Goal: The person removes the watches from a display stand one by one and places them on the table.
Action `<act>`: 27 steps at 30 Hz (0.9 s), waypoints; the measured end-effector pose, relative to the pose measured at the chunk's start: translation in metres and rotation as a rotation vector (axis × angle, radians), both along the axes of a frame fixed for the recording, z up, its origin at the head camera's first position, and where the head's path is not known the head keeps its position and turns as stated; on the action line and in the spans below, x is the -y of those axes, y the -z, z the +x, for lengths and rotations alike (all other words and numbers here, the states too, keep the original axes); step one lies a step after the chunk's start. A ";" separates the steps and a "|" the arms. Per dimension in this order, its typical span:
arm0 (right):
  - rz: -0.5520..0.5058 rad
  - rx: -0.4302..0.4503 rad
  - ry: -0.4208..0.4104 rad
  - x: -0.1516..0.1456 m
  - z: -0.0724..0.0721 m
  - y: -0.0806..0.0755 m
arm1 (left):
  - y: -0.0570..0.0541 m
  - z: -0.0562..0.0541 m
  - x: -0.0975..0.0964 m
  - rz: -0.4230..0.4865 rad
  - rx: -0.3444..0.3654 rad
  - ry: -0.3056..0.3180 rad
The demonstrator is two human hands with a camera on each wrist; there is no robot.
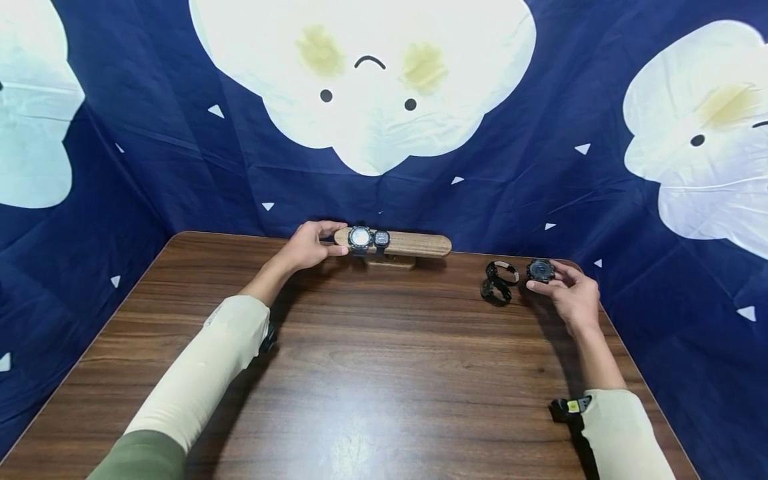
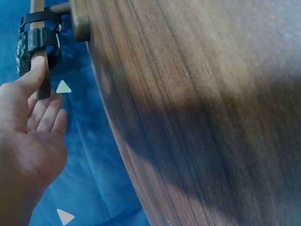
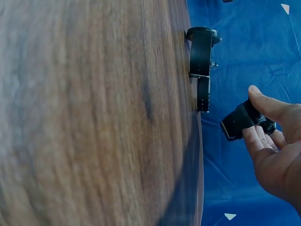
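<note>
Head only: held watch's dial [image 1: 541,270], apparently

Wood-grain table [image 1: 372,347] with wooden stand [image 1: 420,245] and two dark watches [image 1: 487,291].

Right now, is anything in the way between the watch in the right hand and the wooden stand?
Yes, along a low, straight path: two watches sit on the table between the held watch and the stand. Passing above them looks clear. The left hand holds the stand's far end, out of the way.

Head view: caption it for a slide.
Left hand holds a wooden watch stand; right hand grips a black wristwatch.
</note>
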State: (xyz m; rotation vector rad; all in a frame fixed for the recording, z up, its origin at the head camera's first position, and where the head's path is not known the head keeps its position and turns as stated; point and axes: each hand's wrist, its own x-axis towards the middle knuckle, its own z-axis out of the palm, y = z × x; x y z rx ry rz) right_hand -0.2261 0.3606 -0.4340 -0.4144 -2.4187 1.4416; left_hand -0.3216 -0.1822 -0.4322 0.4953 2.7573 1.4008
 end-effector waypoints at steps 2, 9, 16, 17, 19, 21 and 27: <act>0.015 0.006 0.005 -0.002 0.000 0.000 | 0.000 0.000 0.000 -0.001 0.004 0.002; 0.038 0.031 0.011 -0.007 0.002 0.000 | -0.001 0.000 0.000 -0.002 0.005 0.004; 0.054 0.045 0.030 -0.013 0.003 0.003 | -0.002 0.000 0.000 0.000 0.007 0.006; 0.057 0.047 0.034 -0.014 0.003 0.004 | -0.002 0.000 0.000 0.001 0.008 0.007; 0.049 0.044 0.036 -0.016 0.004 0.005 | -0.002 0.000 0.000 0.004 0.009 0.006; 0.040 0.039 0.042 -0.017 0.004 0.007 | -0.002 0.000 0.000 0.001 0.008 0.009; 0.031 0.041 0.058 -0.020 0.003 0.009 | -0.002 0.000 0.000 -0.005 0.006 0.006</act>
